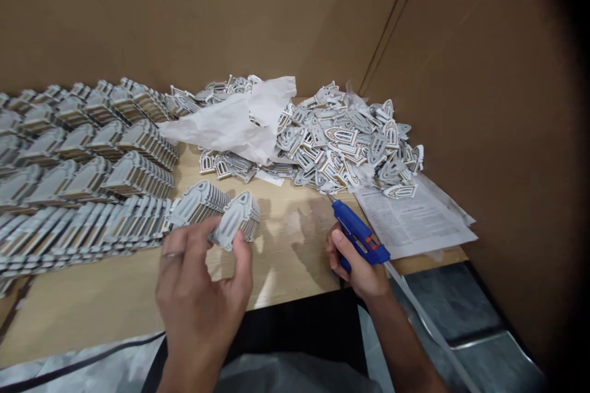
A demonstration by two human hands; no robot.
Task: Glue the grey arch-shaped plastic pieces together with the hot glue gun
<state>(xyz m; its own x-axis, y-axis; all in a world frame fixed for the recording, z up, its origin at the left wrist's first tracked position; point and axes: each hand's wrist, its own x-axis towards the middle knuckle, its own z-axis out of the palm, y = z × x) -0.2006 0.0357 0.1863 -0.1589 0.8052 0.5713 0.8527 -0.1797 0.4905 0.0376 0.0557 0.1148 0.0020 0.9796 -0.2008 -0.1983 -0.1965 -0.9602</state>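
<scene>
Between the thumb and fingers of my left hand (203, 288) is a short stack of arched window-shaped pieces (237, 218), pale grey with golden-brown edges. Just behind it, a similar stack (200, 202) sits at the end of the front row. My right hand (357, 264) is wrapped round a blue hot glue gun (359, 233), its nozzle pointing away from me toward a heap of loose arched pieces (345, 135). A translucent glue stick (428, 319) trails out of the gun's rear.
Rows of stacked arched pieces (83, 141) fill the table's left side. Crumpled white paper (230, 123) lies over part of the heap, and a printed sheet (405, 221) lies at right. Brown cardboard walls (207, 18) enclose the wooden table (92, 301) at back and right.
</scene>
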